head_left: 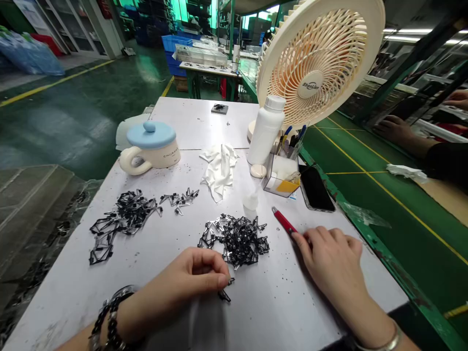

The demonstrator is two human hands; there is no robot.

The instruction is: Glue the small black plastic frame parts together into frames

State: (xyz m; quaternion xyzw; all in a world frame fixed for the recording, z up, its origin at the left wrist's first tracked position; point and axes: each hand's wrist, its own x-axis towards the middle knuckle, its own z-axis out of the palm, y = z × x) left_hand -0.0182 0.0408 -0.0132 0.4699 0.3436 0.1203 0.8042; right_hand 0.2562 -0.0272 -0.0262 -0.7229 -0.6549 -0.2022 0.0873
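My left hand is closed in a pinch on a small black metal part, just in front of a pile of black parts. On the right, my right hand rests over the table with its fingers wrapped round the lower end of a red-handled cutter, whose tip points up and left. A second heap of black parts lies at the left, with a few loose parts beside it.
Behind the piles stand a mug with a blue lid, a white cloth, a white bottle, a clear pen holder, a phone and a large fan. Another person's hand shows at the far right.
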